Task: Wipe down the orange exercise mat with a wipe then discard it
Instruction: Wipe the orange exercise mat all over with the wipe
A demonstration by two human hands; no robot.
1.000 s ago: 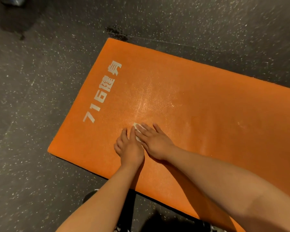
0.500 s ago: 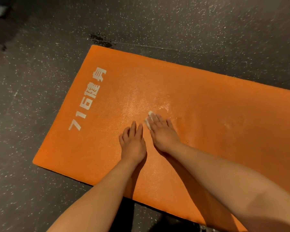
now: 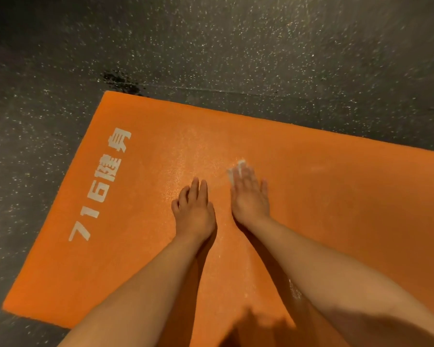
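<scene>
- Pressing the wipe (image 3: 238,166) to the orange mat (image 3: 336,196), the right hand (image 3: 249,196) was held flat, fingers straight, likely for full contact
- Alongside, the left hand (image 3: 194,211) was laid open, empty, probably bracing

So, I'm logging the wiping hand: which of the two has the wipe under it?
The right hand, its straight fingers pressing the white wipe onto the orange mat; the left hand rests on the mat with no wipe showing.

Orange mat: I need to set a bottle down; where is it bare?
Bare: the mat right of the right hand, to the frame edge; also between the white lettering and the left hand. Crowded: the middle, both hands down, wipe under the right.
</scene>
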